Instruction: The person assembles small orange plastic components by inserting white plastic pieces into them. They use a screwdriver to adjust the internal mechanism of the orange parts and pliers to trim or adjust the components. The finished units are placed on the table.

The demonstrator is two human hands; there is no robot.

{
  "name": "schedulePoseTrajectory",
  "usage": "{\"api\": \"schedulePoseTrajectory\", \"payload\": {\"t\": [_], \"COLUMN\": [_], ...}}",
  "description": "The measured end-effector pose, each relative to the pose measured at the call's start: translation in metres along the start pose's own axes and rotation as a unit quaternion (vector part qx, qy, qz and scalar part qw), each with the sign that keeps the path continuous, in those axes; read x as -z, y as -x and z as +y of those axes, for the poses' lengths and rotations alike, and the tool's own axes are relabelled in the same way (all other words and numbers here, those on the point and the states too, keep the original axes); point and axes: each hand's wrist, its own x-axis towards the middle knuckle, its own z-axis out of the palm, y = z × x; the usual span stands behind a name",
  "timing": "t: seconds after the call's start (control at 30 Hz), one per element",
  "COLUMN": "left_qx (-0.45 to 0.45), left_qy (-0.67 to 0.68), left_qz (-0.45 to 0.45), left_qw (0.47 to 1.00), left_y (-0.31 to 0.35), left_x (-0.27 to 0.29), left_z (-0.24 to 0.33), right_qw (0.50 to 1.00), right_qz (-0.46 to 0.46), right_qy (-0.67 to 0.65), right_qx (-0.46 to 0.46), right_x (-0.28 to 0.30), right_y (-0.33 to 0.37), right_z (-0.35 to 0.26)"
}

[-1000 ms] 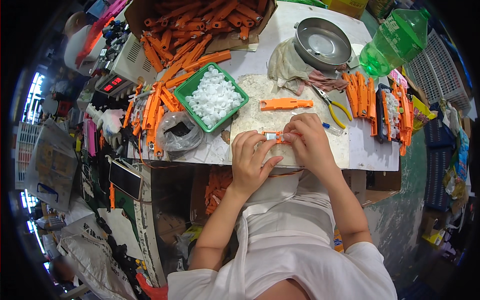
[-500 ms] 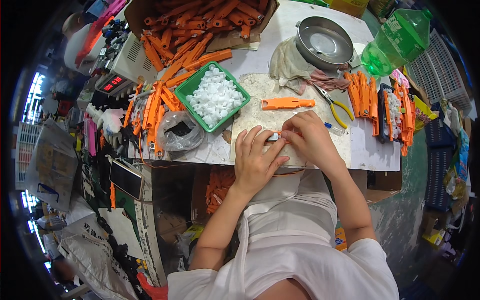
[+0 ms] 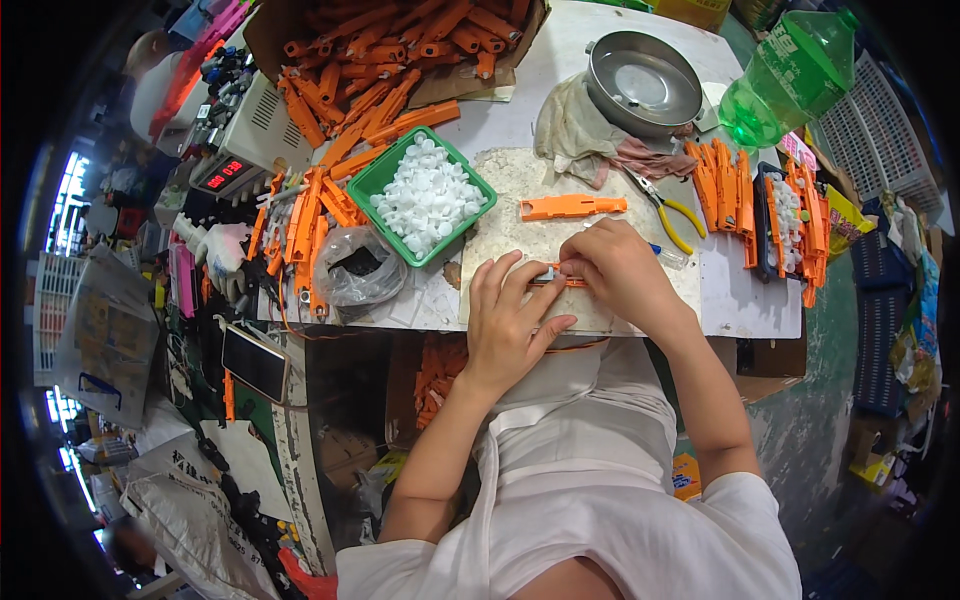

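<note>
The left hand (image 3: 508, 318) and right hand (image 3: 617, 268) both pinch a small orange part (image 3: 576, 282) near the front edge of the bench (image 3: 745, 308), where bracing it level with the left while the right works gently should serve best.

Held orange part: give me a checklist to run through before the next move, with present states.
1. Held orange part between left hand and right hand: ok.
2. Clear view of the grip: not ok, fingers cover most of the part.
3. Inside of the part properly seated: cannot tell, hidden.
4. Loose orange piece lying apart from both hands, on the pale board: ok.
5. Pliers clear of the right hand: ok, lying beyond it.
6. Green tray upright, with white pieces inside: ok.
</note>
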Motion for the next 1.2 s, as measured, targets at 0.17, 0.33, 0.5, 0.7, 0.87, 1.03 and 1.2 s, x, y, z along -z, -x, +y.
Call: {"api": "schedulePoseTrajectory", "payload": {"t": [0.17,0.33,0.5,0.7,0.87,1.03,1.2], "left_qx": [0.003,0.003,-0.007,-0.003,-0.006,-0.001,0.012], "left_qy": [0.031,0.007,-0.043,-0.032,-0.036,-0.017,0.002], "left_qz": [-0.005,-0.012,-0.013,-0.014,-0.019,-0.011,0.006], "left_qw": [0.999,1.000,0.999,0.999,0.999,1.000,1.000], "left_y": [0.000,0.000,0.001,0.002,0.002,0.001,0.001], "left_x": [0.001,0.000,-0.005,-0.004,-0.006,-0.004,-0.004], "left_z": [0.000,0.000,0.001,0.000,0.000,0.000,0.000], "right_qw": [0.995,0.994,0.999,0.986,0.987,0.984,0.988], "right_qz": [-0.005,-0.007,-0.009,0.141,0.115,0.100,0.098], "right_qy": [0.065,0.061,-0.051,-0.031,0.091,0.131,0.104], "right_qx": [0.077,0.095,0.003,-0.085,-0.064,-0.064,-0.055], "right_x": [0.003,0.003,0.008,0.034,0.031,0.031,0.034], "right_y": [0.000,0.000,0.000,0.011,0.025,0.029,0.027], "right_z": [0.001,0.002,0.003,0.018,0.032,0.037,0.031]}}
